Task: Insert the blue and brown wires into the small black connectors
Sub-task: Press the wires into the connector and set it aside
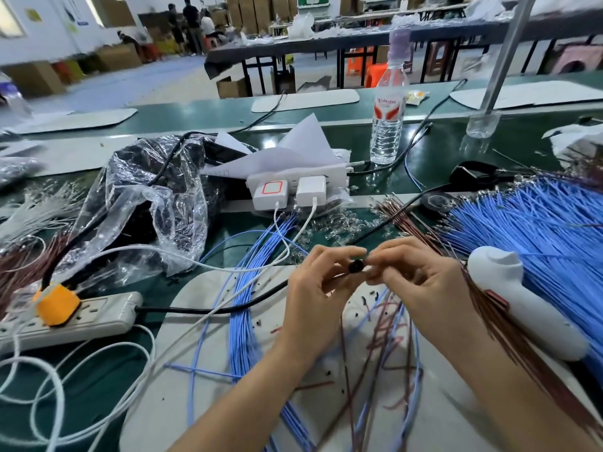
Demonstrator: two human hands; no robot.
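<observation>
I see both hands raised together over the pale grey work mat (195, 324), meeting at a small round black connector (357, 265) held in the air just above the mat's far edge. My left hand (313, 285) pinches the connector between thumb and forefinger, its other fingers curled beneath. The right hand (421, 282) closes its fingertips on the connector's right edge; whether a wire end sits between them I cannot tell. Thin loose blue and brown wires (391, 340) trail down across the mat below the hands. A long bundle of blue wires (244, 298) lies left of them, and a big fan of blue wires (538, 230) spreads at the right, with a sheaf of brown wires (489, 318) under a white plastic handheld device (512, 298).
</observation>
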